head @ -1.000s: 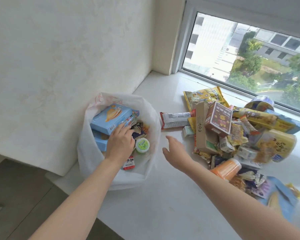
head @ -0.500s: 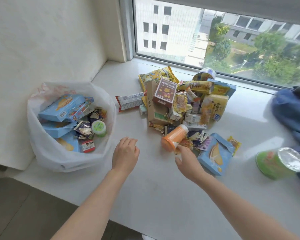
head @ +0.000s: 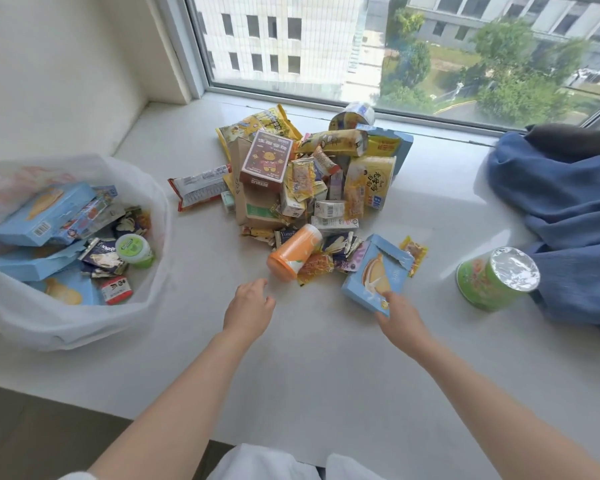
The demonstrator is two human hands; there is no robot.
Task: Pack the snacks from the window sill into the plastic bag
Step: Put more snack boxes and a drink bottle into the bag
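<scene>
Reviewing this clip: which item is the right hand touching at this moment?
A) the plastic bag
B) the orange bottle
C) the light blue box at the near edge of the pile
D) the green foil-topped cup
C: the right hand has its fingers on the near corner of the light blue box; the orange bottle and green cup lie untouched.

hands (head: 321, 311), snack pile (head: 309, 188), plastic bag (head: 66, 323)

Orange bottle (head: 293, 252): one. Green tub (head: 497, 284): one.
</scene>
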